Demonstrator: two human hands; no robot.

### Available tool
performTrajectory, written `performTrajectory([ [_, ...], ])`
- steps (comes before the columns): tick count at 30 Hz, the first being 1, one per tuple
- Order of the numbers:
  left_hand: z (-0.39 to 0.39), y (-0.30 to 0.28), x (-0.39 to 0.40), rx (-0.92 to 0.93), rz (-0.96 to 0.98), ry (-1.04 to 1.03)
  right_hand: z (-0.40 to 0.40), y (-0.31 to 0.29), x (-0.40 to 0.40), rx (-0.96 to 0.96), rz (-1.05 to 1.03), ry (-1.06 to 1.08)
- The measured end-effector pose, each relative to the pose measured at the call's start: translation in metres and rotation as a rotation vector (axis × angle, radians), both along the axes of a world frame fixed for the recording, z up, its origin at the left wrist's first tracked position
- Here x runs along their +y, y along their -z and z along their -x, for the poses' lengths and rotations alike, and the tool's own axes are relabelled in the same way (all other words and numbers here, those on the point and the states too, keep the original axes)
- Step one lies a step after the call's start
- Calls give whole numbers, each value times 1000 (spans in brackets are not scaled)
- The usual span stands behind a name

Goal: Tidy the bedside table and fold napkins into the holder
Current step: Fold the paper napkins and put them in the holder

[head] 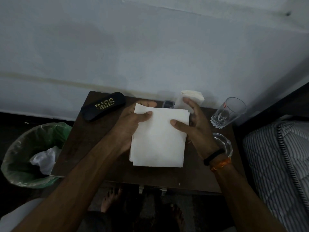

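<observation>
A white folded napkin [158,139] is held above the dark brown bedside table [87,144]. My left hand [132,123] grips its left edge, thumb on top and fingers underneath. On the right edge, my right hand [195,124] holds it the same way, thumb pressed on the top face. Behind the napkin stands the dark napkin holder [168,104], mostly hidden. More folded white napkins [194,96] stand at the back of the table by the wall, just past my right fingertips.
A black spectacle case [103,108] lies at the table's back left. A clear drinking glass [227,113] stands at the back right, a glass ashtray [224,144] near my right wrist. A lined waste bin [33,154] sits left of the table, a mattress [280,164] right.
</observation>
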State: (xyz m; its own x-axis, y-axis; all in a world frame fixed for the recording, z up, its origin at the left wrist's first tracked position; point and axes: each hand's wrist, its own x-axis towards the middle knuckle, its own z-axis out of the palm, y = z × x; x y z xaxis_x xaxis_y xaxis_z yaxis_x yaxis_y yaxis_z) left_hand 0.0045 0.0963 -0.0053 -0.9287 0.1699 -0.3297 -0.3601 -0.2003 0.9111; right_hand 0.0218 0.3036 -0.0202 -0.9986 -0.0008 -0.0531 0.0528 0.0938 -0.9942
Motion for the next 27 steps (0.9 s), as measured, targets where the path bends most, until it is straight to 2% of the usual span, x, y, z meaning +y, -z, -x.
performTrajectory([
  [3, 1, 0, 0, -19, 38, 37, 4, 3, 10, 120, -189, -125],
  [8, 2, 1, 2, -77, 76, 77, 4, 13, 11, 170, -354, -144],
  [27, 2, -4, 1, -120, -55, 47, 4, 12, 11, 138, -295, -79],
])
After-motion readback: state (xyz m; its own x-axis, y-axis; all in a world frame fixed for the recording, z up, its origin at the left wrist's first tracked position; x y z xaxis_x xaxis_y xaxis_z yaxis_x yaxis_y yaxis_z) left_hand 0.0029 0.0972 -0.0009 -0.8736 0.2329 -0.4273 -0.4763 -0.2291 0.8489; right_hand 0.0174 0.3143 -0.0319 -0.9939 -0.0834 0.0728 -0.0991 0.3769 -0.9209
